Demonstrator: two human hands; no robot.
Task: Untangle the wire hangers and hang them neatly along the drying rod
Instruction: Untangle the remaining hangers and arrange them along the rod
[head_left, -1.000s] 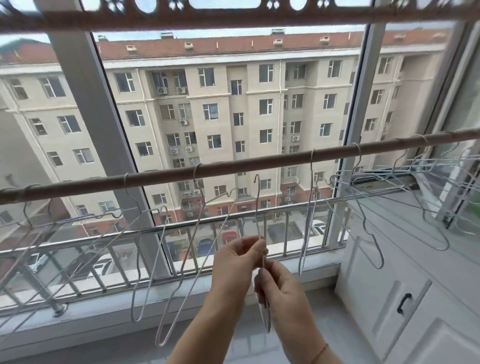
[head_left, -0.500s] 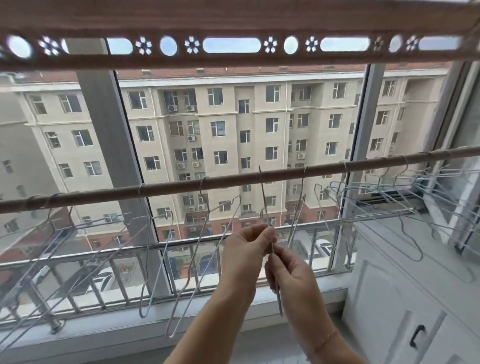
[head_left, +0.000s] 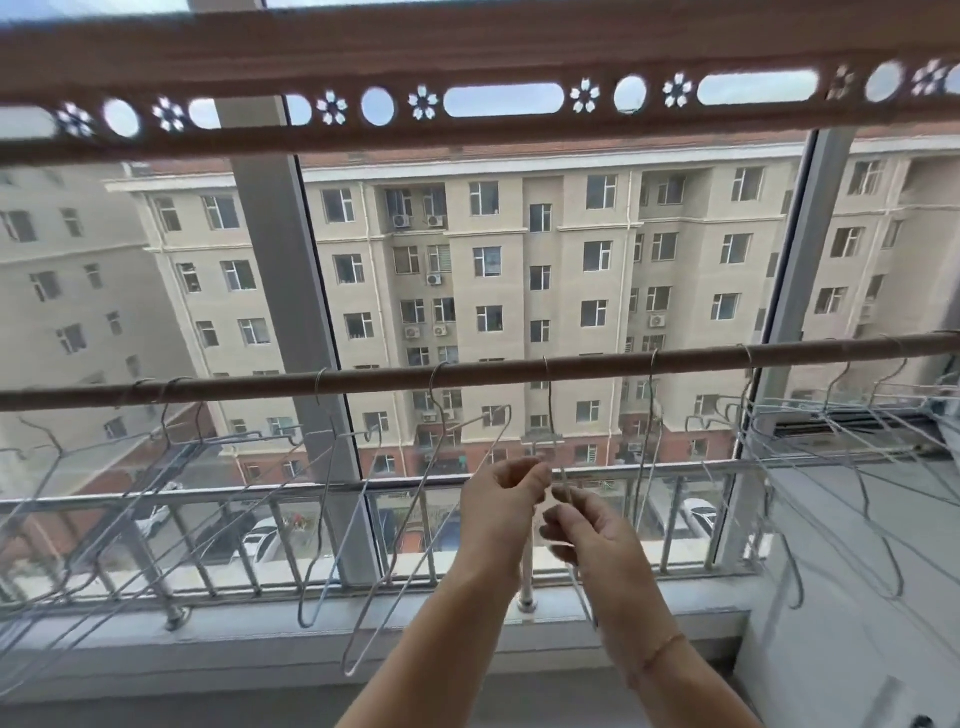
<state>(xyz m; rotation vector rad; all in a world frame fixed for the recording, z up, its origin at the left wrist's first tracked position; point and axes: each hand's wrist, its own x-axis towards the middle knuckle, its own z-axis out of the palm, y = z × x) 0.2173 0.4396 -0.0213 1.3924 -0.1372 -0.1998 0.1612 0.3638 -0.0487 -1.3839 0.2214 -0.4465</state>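
Our left fingers (head_left: 536, 474) pinch wire of hanger (head_left: 550, 415) just under its neck; right fingers (head_left: 566, 501) curl round same wire slightly lower. We see hook already over drying rod (head_left: 727, 358), body edge-on toward us. Risks, as we judge: release while frame twisted, and it swings into neighbour hanger (head_left: 652, 457) just right, snagging there; pulling down hard could bend wire. At rod's right end, tangled bunch (head_left: 841, 431) not yet sorted.

hanger (head_left: 550, 410) lifted, its hook now over drying rod (head_left: 493, 373)
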